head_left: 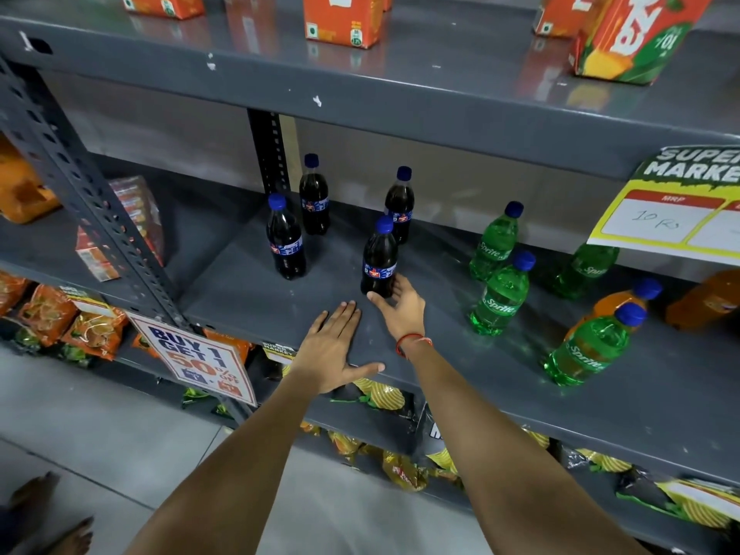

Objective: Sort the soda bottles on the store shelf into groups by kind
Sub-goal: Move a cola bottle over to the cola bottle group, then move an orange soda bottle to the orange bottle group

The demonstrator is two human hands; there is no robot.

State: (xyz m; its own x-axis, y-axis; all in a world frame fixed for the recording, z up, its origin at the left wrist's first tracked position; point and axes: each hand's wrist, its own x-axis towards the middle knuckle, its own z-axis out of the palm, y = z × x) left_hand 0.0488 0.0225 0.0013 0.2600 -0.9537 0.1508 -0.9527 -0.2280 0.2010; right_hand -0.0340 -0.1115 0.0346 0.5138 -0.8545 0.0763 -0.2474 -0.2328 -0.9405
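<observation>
Several dark cola bottles with blue caps stand upright on the grey shelf [248, 298]: one at the left [285, 238], two at the back [314, 196] [399, 206], and a front one [378, 260]. My right hand [398, 310] curls around the base of the front cola bottle. My left hand [332, 346] lies flat on the shelf's front edge, fingers spread, holding nothing. To the right stand several green Sprite bottles [500, 294] [494, 244] [588, 346] and an orange soda bottle [622, 302] behind the nearest Sprite.
Orange juice cartons [340, 20] stand on the shelf above. A yellow price tag [676, 210] hangs at the right, a promo sign [196, 358] at the left upright. Snack packets [60, 322] fill the lower shelves. Another orange bottle [704, 298] lies far right.
</observation>
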